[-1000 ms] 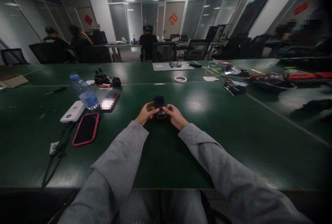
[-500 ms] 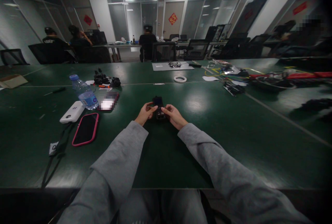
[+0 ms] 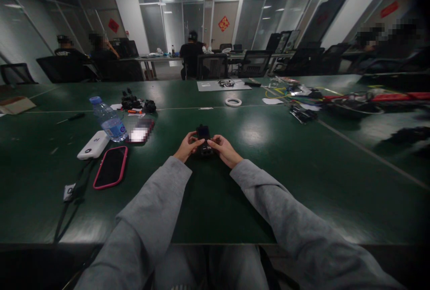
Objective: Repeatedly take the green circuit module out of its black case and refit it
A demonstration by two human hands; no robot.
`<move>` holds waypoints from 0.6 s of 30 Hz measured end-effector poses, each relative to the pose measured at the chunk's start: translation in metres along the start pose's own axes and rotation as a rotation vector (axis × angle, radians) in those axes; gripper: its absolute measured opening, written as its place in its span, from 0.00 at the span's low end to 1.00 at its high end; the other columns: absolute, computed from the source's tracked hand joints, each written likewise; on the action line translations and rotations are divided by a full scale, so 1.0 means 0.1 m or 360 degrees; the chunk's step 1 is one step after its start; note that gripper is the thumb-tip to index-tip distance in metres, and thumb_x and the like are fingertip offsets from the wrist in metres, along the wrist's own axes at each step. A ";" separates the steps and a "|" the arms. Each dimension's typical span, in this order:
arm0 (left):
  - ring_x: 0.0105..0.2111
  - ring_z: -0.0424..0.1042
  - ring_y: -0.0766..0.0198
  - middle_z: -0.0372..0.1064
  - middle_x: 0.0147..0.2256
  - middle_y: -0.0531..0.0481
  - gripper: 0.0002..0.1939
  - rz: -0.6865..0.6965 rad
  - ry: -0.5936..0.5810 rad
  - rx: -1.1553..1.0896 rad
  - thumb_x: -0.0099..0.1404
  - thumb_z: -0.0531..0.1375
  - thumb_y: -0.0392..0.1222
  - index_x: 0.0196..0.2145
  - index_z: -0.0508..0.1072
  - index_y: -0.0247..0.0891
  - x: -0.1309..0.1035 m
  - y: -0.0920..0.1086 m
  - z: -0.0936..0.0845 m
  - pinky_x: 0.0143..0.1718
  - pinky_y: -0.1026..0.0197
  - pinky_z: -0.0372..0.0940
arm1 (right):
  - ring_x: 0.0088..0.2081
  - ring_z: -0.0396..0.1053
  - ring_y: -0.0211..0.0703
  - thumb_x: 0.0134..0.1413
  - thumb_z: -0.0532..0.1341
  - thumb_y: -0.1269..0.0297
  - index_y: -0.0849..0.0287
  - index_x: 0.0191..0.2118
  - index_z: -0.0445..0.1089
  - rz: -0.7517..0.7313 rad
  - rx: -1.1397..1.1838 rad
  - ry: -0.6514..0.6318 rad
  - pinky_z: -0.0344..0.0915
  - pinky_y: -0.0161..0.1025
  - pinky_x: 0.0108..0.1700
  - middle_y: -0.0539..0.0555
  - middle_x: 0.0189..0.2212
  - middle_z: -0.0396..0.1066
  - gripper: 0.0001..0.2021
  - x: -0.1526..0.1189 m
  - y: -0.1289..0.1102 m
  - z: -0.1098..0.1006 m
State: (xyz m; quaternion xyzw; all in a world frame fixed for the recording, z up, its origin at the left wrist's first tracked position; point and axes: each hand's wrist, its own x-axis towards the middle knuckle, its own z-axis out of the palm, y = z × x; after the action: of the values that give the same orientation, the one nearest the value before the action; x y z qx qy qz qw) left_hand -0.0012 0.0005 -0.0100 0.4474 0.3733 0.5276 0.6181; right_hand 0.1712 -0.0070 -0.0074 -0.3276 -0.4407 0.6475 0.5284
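Observation:
A small black device with a dark screen (image 3: 203,132) is held between my two hands above the green table (image 3: 221,209). My left hand (image 3: 187,146) grips its left side, the thumb lying across the front below the screen. On the right side, my right hand (image 3: 226,150) holds it with the thumb on the front too. Both thumb tips come close together there. Small light details show on the device's lower part, too small to make out. The fingers behind it are partly hidden.
To the left are a water bottle (image 3: 112,124), a white power bank (image 3: 94,145) with a cable, and a pink-cased phone (image 3: 110,167). A tape roll (image 3: 233,102) lies beyond my hands. Tangled wires (image 3: 298,90) spread at right. Several people sit farther back.
My thumbs have shifted slightly closer together on the front of the device. The device has tilted a little; the things on the table stay where they were.

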 end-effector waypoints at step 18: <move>0.13 0.49 0.83 0.62 0.31 0.58 0.29 -0.0039 -0.0102 0.0221 0.47 0.71 0.49 0.44 0.66 0.37 -0.01 0.06 -0.08 0.12 0.69 0.39 | 0.34 0.64 0.34 0.32 0.74 0.56 0.56 0.31 0.59 0.0027 -0.0114 -0.0040 0.61 0.34 0.36 0.45 0.30 0.64 0.25 0.00 -0.01 -0.02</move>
State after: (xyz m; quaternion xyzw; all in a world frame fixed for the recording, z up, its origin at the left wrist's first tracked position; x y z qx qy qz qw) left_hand -0.0107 0.0012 -0.0073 0.5013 0.3946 0.4783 0.6036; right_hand 0.1732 -0.0068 -0.0071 -0.3419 -0.4673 0.6399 0.5052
